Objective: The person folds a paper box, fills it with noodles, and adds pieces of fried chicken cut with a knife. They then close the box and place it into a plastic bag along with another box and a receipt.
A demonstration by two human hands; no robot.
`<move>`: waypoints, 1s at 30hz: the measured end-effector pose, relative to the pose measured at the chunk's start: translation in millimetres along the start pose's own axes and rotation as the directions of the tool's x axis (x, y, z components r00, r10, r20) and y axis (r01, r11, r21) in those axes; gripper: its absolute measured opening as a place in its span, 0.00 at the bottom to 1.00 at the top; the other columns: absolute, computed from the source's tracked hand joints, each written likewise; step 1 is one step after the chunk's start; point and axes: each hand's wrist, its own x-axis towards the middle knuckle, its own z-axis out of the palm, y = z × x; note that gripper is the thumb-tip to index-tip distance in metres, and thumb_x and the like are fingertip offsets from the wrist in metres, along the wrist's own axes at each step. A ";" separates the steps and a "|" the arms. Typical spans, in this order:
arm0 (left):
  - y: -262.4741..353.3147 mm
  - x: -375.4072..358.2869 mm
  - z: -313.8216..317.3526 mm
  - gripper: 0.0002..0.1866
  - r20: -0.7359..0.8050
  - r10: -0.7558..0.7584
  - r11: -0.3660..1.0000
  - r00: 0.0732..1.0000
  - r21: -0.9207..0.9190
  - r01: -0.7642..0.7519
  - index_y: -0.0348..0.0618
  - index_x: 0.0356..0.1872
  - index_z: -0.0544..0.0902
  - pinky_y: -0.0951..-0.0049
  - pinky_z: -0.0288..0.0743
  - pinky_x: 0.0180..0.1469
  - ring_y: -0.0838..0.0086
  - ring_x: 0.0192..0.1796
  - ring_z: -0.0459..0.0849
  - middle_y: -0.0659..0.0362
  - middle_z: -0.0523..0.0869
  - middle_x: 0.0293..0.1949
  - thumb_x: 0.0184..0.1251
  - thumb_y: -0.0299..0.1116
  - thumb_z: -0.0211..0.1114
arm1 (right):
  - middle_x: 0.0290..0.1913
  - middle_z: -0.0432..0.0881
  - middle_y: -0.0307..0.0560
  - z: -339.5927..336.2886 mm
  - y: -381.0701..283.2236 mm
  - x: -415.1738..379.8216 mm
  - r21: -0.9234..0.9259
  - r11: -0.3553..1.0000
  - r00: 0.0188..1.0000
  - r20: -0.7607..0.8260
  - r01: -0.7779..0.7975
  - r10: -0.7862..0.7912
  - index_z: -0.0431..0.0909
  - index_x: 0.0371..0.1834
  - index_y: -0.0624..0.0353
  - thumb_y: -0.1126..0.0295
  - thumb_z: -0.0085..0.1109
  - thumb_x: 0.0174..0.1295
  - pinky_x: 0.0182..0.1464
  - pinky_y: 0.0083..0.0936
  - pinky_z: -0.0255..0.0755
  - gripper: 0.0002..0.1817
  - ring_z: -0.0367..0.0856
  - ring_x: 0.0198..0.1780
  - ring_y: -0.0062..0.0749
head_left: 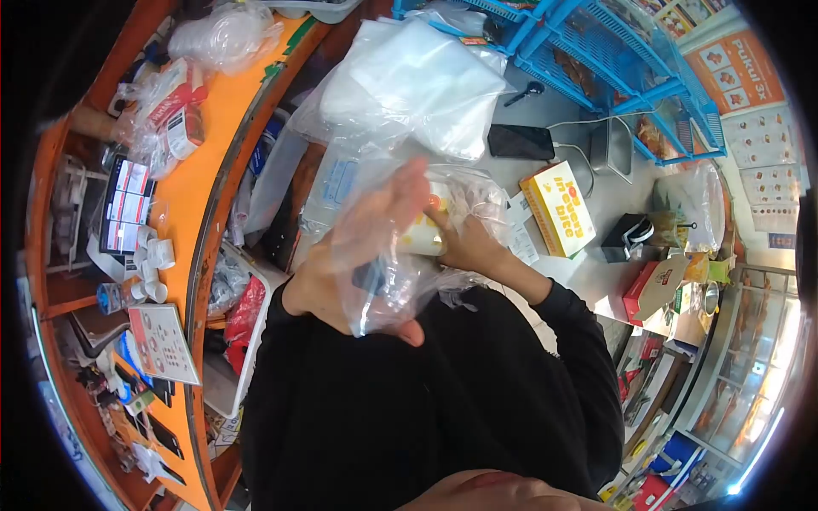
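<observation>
My left hand (341, 277) is stretched out, thumb apart from the fingers, with a clear plastic bag (388, 294) spread over its palm side. Its fingertips are slightly blurred. Close beside it, my right hand (470, 244) grips a white-and-yellow printed box (419, 237), which is largely hidden by the hands and film. More clear plastic (481, 198) bunches around the box and over my right fingers. Just beyond the hands lies a large pile of clear plastic bags (413, 85).
A second yellow-and-white box (558, 209) stands on the grey counter to the right, near a black phone (521, 142) and a metal tray (612, 146). Blue baskets (609, 64) rise behind. An orange counter (223, 153) runs along the left, with a tablet (128, 207) on it.
</observation>
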 end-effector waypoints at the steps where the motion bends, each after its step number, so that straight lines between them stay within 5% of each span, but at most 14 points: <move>1: -13.4 -1.3 -8.3 0.44 -0.010 0.032 0.999 0.999 -0.004 -0.032 0.36 0.60 0.56 0.53 0.46 0.61 0.50 0.64 0.49 0.39 0.52 0.61 0.41 0.40 0.70 | 0.59 0.49 0.72 -4.0 -3.7 1.6 0.021 0.997 0.996 -0.027 0.080 -0.079 0.45 0.64 0.44 0.74 0.58 0.45 0.57 0.45 0.53 0.43 0.49 0.61 0.63; 2: -22.8 -2.0 -15.8 0.45 -0.016 0.061 0.998 0.998 -0.008 -0.061 0.36 0.60 0.56 0.53 0.47 0.61 0.49 0.64 0.50 0.39 0.52 0.61 0.39 0.41 0.71 | 0.59 0.49 0.72 -3.1 -2.0 0.8 0.026 0.997 0.997 -0.028 0.077 -0.076 0.45 0.64 0.44 0.74 0.58 0.45 0.57 0.45 0.53 0.43 0.49 0.61 0.63; 4: 16.3 69.1 -4.1 0.44 0.023 0.073 0.993 0.997 0.093 -0.075 0.33 0.57 0.60 0.58 0.52 0.59 0.54 0.63 0.55 0.41 0.56 0.60 0.37 0.38 0.72 | 0.61 0.47 0.70 -3.5 10.7 -4.1 -0.482 0.874 0.981 0.132 -0.059 0.139 0.44 0.64 0.39 0.76 0.54 0.47 0.58 0.42 0.55 0.41 0.49 0.62 0.58; 5: 30.1 94.6 -1.9 0.42 0.057 0.087 0.976 0.995 0.194 -0.096 0.31 0.55 0.63 0.64 0.57 0.58 0.59 0.61 0.60 0.42 0.60 0.59 0.34 0.35 0.73 | 0.62 0.44 0.63 -7.2 26.2 -8.6 -0.499 0.866 0.986 0.131 -0.022 0.100 0.42 0.64 0.31 0.82 0.47 0.48 0.60 0.46 0.49 0.42 0.51 0.60 0.65; 6: 27.4 95.4 -11.3 0.42 0.050 0.096 0.976 0.994 0.192 -0.104 0.31 0.55 0.63 0.64 0.57 0.58 0.59 0.61 0.60 0.42 0.60 0.59 0.34 0.35 0.73 | 0.61 0.47 0.65 -33.4 23.1 -10.7 -0.454 0.878 0.925 0.249 -0.150 0.286 0.43 0.64 0.31 0.80 0.49 0.47 0.60 0.44 0.51 0.43 0.50 0.61 0.62; 8: 19.1 95.9 -35.0 0.45 0.121 0.008 0.987 0.993 0.158 -0.027 0.29 0.54 0.63 0.68 0.58 0.58 0.60 0.61 0.62 0.44 0.62 0.58 0.28 0.35 0.74 | 0.59 0.56 0.62 -88.3 13.7 -14.4 -0.511 0.830 0.833 0.342 -0.223 0.435 0.50 0.63 0.41 0.74 0.54 0.48 0.54 0.34 0.61 0.37 0.58 0.60 0.49; 11: 20.2 92.3 -49.9 0.38 0.292 -0.069 0.998 0.954 0.024 0.065 0.42 0.52 0.69 0.68 0.60 0.56 0.57 0.58 0.65 0.43 0.63 0.57 0.32 0.37 0.74 | 0.53 0.67 0.53 -168.7 -48.9 14.4 -0.046 0.999 0.804 0.595 0.005 0.023 0.62 0.56 0.59 0.65 0.60 0.47 0.53 0.30 0.61 0.31 0.66 0.53 0.44; 14: 18.6 105.5 -63.7 0.32 0.469 -0.078 0.997 0.880 0.022 0.076 0.45 0.47 0.72 0.66 0.63 0.52 0.55 0.54 0.69 0.45 0.64 0.57 0.36 0.42 0.71 | 0.42 0.77 0.46 -211.8 -50.1 56.8 0.577 0.768 0.871 0.187 0.277 -0.454 0.72 0.45 0.63 0.67 0.57 0.52 0.46 0.27 0.66 0.18 0.75 0.43 0.36; 16: 8.0 109.9 -74.1 0.29 0.557 -0.017 1.000 0.831 0.031 0.000 0.44 0.45 0.73 0.63 0.63 0.51 0.55 0.52 0.70 0.46 0.63 0.58 0.39 0.44 0.69 | 0.34 0.79 0.42 -211.3 -26.3 114.7 0.342 0.935 0.988 -0.084 -0.093 0.129 0.75 0.41 0.63 0.65 0.55 0.54 0.38 0.22 0.69 0.15 0.76 0.36 0.28; 18: -13.3 106.5 -82.1 0.24 0.478 0.205 0.979 0.854 -0.113 -0.171 0.45 0.41 0.75 0.61 0.62 0.50 0.54 0.53 0.69 0.48 0.61 0.59 0.41 0.43 0.68 | 0.38 0.78 0.40 -201.9 51.1 195.7 0.120 0.964 0.936 -0.238 -0.236 0.258 0.73 0.45 0.58 0.65 0.51 0.56 0.37 0.19 0.67 0.15 0.73 0.36 0.20; 21: -39.8 110.7 -94.3 0.30 0.437 0.273 0.961 0.857 -0.159 -0.225 0.43 0.44 0.75 0.65 0.65 0.46 0.57 0.48 0.72 0.48 0.65 0.57 0.37 0.47 0.70 | 0.28 0.73 0.36 -185.8 136.7 286.8 0.643 0.723 0.746 -0.348 -0.251 0.568 0.69 0.50 0.55 0.66 0.51 0.56 0.24 0.11 0.62 0.18 0.67 0.24 0.18; 24: -52.4 113.6 -103.9 0.25 0.534 0.137 0.981 0.835 -0.190 -0.040 0.44 0.40 0.78 0.65 0.63 0.49 0.57 0.52 0.69 0.49 0.64 0.58 0.38 0.46 0.70 | 0.48 0.72 0.43 -175.9 198.4 326.8 0.743 0.634 0.649 -0.376 -0.216 0.662 0.69 0.50 0.57 0.72 0.50 0.53 0.41 0.16 0.67 0.19 0.73 0.34 0.23; 29: -66.9 115.3 -112.5 0.26 0.556 0.109 0.962 0.824 -0.266 0.052 0.43 0.43 0.77 0.65 0.59 0.53 0.57 0.57 0.64 0.49 0.62 0.59 0.39 0.41 0.71 | 0.41 0.76 0.43 -185.5 167.6 279.8 0.663 0.749 0.622 -0.580 -0.016 0.527 0.74 0.40 0.65 0.75 0.51 0.52 0.42 0.17 0.66 0.12 0.73 0.37 0.23; 30: -67.3 116.1 -111.3 0.18 0.557 0.055 0.941 0.829 -0.306 0.143 0.43 0.34 0.79 0.63 0.57 0.55 0.56 0.59 0.62 0.50 0.60 0.60 0.40 0.39 0.70 | 0.38 0.77 0.43 -189.7 138.8 265.2 0.600 0.800 0.605 -0.644 0.020 0.468 0.75 0.37 0.66 0.75 0.52 0.52 0.42 0.16 0.66 0.10 0.73 0.37 0.22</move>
